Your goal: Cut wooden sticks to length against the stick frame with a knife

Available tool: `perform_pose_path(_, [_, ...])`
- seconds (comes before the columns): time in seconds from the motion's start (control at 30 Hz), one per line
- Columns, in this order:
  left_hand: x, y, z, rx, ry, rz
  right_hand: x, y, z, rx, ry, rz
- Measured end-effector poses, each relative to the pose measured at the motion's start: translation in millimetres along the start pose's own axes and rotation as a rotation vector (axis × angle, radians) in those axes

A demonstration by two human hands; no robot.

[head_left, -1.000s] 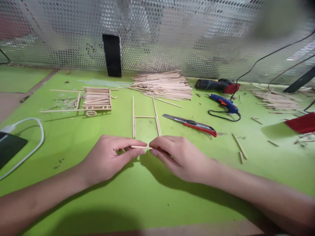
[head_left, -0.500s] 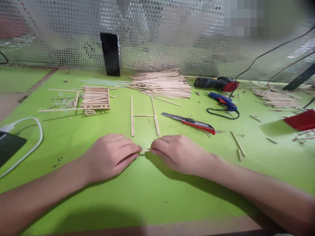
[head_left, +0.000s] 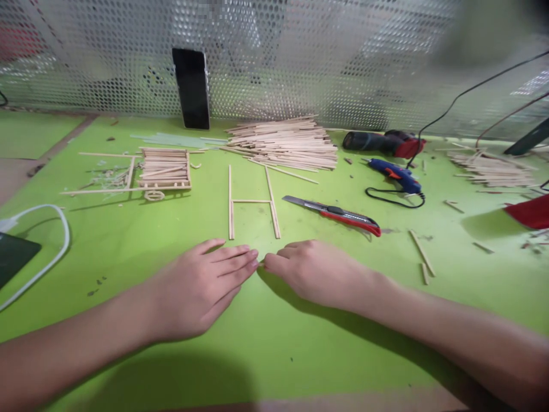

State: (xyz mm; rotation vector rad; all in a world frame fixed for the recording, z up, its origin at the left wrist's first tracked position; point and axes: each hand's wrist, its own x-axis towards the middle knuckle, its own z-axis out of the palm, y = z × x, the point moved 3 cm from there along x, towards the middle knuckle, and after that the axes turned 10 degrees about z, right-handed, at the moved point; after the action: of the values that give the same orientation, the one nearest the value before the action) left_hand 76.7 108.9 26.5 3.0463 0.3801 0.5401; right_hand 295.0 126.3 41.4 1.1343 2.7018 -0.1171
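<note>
Head view: your left hand (head_left: 201,289) lies flat and open, your right hand (head_left: 315,273) is curled, can't tell if gripping, fingertips meeting on the tabletop (head_left: 274,343) just below the stick frame (head_left: 253,201), two rails, one rung joined, probably more rungs left.

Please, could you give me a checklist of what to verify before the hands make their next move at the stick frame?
1. Piece held at the fingertips: cannot tell. The left hand lies flat and the right hand is curled; their tips meet and hide the spot.
2. Stick frame flat and untouched, just beyond the hands: ok.
3. Knife blade retracted: not ok. It is out, right of the frame.
4. Glue gun away from the hands: ok, beyond the knife.
5. Spare sticks available: ok, piled behind the frame.
</note>
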Motion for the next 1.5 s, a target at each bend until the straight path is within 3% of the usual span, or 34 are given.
perform_pose_path(0.23, [-1.9,0.3,4.3,-0.011,-0.036,-0.02,3.1,2.3,-1.7,-0.013,-0.035,-0.005])
perform_pose_path(0.47, [0.7,-4.5,-2.4,-0.051,0.058,-0.079,2.3,3.4,-0.4,0.039,0.055,0.095])
perform_pose_path(0.7, [1.2,-3.2,-5.1,-0.042,0.098,-0.042,-0.6,1.5,0.4,0.057,0.132,0.011])
perform_pose_path(0.97, [0.8,-1.0,4.7,-0.081,-0.002,-0.028,2.0,-0.3,-0.7,0.012,0.0,-0.002])
perform_pose_path(1.3, [-2.7,-0.5,5.2,-0.152,-0.085,-0.062,3.8,-3.6,-10.3,0.0,-0.067,0.023])
perform_pose_path(1.5, [-2.0,-2.1,1.8,-0.063,0.045,-0.097,0.8,4.7,-8.0,0.156,0.019,0.133])
